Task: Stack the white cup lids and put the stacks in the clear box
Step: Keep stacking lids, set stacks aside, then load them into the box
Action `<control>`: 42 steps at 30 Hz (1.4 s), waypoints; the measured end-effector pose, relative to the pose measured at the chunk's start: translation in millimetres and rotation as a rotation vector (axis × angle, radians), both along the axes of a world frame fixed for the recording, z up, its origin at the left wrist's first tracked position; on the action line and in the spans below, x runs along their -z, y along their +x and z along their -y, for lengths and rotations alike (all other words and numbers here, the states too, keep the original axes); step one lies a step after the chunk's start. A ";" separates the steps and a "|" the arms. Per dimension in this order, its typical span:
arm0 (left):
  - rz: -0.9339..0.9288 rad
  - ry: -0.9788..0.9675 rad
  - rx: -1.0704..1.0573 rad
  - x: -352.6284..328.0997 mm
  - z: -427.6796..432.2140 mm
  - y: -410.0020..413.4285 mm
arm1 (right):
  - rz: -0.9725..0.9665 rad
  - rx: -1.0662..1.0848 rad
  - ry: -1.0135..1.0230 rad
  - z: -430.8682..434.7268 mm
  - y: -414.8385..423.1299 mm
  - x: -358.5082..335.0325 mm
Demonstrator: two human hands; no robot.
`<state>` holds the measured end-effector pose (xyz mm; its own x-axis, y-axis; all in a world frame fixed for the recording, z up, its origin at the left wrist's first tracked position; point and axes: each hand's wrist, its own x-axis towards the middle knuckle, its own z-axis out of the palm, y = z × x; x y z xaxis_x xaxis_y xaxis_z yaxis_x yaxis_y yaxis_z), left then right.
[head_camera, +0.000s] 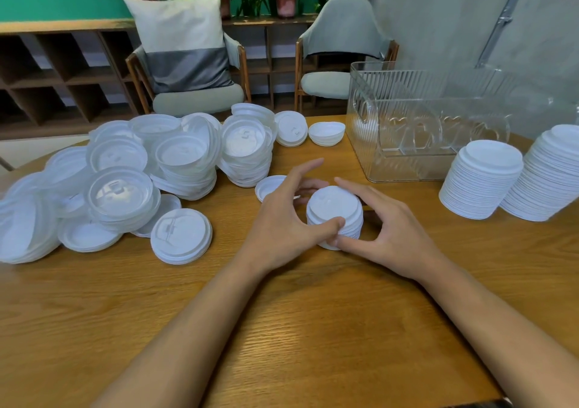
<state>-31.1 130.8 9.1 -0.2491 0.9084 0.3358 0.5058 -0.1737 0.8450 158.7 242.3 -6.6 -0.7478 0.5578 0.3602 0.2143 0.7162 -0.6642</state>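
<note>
Heap of loose white cup lids (125, 172), well to the left of the clear box (407, 88) on the table (313, 329): unsorted stock, some nested in short leaning piles, others lying singly; judged the supply yet to be stacked. Single lid (181, 240), at the heap's near edge, left of the box, flat, dome up. Left hand (282, 219), in front of the box and left of it: forearm reaching in from the table's near edge, thumb pressed to the near side of the small stack (333, 210), fingers curved round its far side, forefinger lifted straight and clear. Small stack, near the box's front left corner, standing on the table between both hands, domes up; gripped from two sides most likely to square its edges so the lids nest true before it grows or is carried. Right hand (388, 235), in front of the box: thumb low against the stack's near base, beside the left thumb, fingers arched to its far upper rim; a cupping hold mirroring the left. Clear box, ribbed walls, open top, no lids seen inside; destination, not yet loaded. First tall stack (481, 182) and second tall stack (551, 175), in front of the box's right half, side by side, close together; judged finished and parked within reach of the box for loading.
</note>
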 end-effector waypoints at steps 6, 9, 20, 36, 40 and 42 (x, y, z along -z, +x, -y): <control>0.033 -0.039 0.048 0.6 0.7 -1.3 | 0.001 0.008 -0.029 1.7 0.5 -1.7; 0.052 -0.045 0.039 0.5 0.4 0.7 | 0.013 0.012 -0.049 1.7 0.5 -2.6; -0.036 -0.071 -0.013 6.6 -5.7 5.7 | 0.029 0.011 -0.083 2.5 0.3 -4.7; -0.565 -0.175 -0.358 11.5 -0.4 -34.2 | 0.073 0.144 -0.017 3.9 1.1 -6.5; -0.455 -0.055 -0.359 6.8 -0.8 -29.7 | 0.076 0.162 -0.029 2.5 0.6 -4.6; -0.258 0.045 -0.320 2.5 0.1 -24.2 | 0.075 0.161 -0.031 2.1 0.5 -4.7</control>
